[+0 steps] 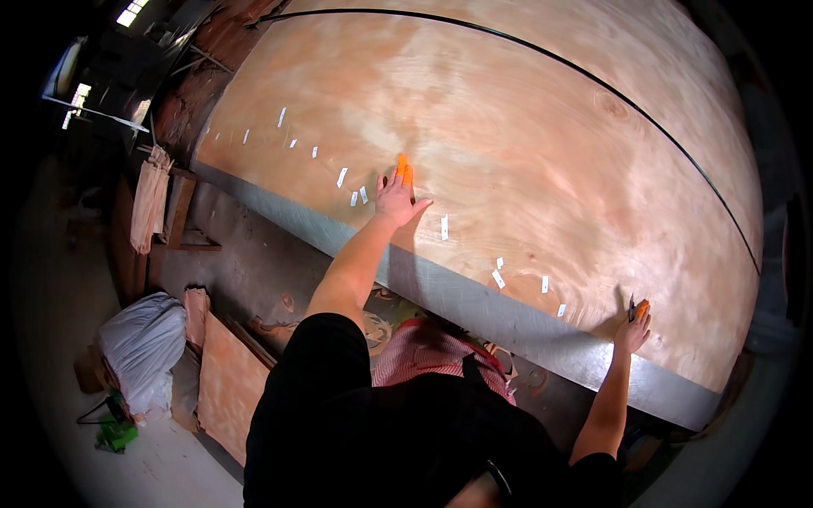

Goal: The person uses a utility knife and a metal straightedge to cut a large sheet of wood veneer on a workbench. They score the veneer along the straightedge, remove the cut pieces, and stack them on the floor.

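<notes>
A broad sheet of pale wood veneer (pixel 525 144) lies in front of me, with its near side along a grey metal strip (pixel 508 313). My left hand (pixel 396 199) rests flat on the sheet, fingers stretched out and thumb apart, with orange covers on some fingertips. Farther right, my right hand (pixel 633 330) is at the sheet near the metal strip, closed around a small dark knife-like tool (pixel 632 308) that points away from me. Orange covers show on its fingers too. Several white tape pieces (pixel 444 227) are scattered over the veneer between and left of my hands.
A thin black cord or band (pixel 593 78) arcs across the far part of the sheet. On the floor at left are a pale plastic-covered bundle (pixel 148 347), a leaning wood panel (pixel 233 385) and a green object (pixel 116 433). Wooden strips (pixel 150 199) stand near the left end.
</notes>
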Demonstrator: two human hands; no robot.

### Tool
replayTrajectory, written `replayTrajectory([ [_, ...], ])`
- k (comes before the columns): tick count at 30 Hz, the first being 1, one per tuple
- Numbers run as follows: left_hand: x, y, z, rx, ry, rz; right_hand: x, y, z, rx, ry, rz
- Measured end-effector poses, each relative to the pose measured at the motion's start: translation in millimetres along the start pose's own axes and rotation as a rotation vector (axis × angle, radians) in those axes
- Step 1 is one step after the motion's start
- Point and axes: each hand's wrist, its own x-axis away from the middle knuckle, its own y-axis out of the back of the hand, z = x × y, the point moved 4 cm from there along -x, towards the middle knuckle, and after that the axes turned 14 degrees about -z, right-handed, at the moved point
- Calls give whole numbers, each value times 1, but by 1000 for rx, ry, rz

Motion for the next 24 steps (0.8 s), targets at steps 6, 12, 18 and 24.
replayTrajectory([
  [6,-3,4,-5,78,2,-46,-8,-11,-7,-2,11,-47],
  [12,14,6,0,128,24,-95,-5,0,7,-29,-19,15],
  [18,66,-4,9,143,68,71,50,-10,2,-104,-39,76],
  [24,88,-15,31,208,56,49,52,-29,7,-23,84,16],
])
